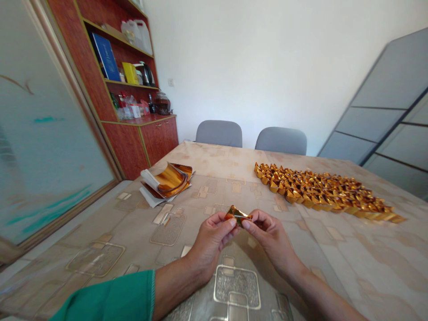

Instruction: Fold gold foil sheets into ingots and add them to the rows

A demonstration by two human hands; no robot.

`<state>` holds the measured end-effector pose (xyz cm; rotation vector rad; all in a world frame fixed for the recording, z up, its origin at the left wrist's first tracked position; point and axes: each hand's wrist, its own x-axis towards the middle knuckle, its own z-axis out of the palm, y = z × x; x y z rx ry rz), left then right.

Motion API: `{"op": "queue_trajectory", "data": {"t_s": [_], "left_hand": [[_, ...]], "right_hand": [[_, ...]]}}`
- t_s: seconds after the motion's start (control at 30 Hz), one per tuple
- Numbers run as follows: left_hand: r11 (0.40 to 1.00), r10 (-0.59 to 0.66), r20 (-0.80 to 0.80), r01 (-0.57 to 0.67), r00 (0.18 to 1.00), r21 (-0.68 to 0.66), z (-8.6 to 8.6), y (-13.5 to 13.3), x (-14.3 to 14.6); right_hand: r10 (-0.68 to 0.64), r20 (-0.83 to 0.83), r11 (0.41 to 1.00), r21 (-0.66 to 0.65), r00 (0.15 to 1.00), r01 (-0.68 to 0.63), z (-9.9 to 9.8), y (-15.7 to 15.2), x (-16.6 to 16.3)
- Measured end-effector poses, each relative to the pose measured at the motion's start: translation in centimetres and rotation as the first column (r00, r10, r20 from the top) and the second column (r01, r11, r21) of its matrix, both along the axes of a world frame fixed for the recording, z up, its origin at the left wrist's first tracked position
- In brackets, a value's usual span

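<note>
The left hand (pixel 211 236) and right hand (pixel 272 236) pinch opposite ends of a small folded gold piece (pixel 238 214), thumbs and fingertips closed on it, at the table's (pixel 217 167) six o'clock side. From there, curved gold sheets (pixel 172 180) lie at ten o'clock, and rows of similar gold shapes (pixel 321 189) sit at two.

Left forearm (pixel 177 281) extends from lower left, sleeved partway; right forearm (pixel 314 290), bare where visible, from lower right. Both converge ahead of the body. Left grip (pixel 209 236) and right grip (pixel 274 234) face each other, close together, fingers (pixel 262 216) curled, each thumb (pixel 228 225) pinching.
</note>
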<state>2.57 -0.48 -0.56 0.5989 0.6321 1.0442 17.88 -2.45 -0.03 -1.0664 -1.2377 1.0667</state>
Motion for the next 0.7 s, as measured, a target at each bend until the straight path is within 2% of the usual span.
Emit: {"op": "queue_trajectory", "data": {"t_s": [0.3,0.43,0.7], "left_hand": [[0.999,0.033,-0.022,-0.032,0.999,0.025,0.13,0.34,-0.31],[0.998,0.038,-0.051,-0.035,0.998,0.055,0.13,0.29,-0.32],[0.999,0.015,-0.050,-0.012,0.999,0.051,0.54,0.31,-0.02]], "right_hand": [[-0.009,0.026,1.000,0.028,1.000,0.009,0.35,0.12,0.71],[0.013,0.088,1.000,0.007,0.996,-0.014,0.45,0.15,0.84],[-0.076,0.136,0.996,0.065,0.988,0.068,0.23,0.00,0.95]]}}
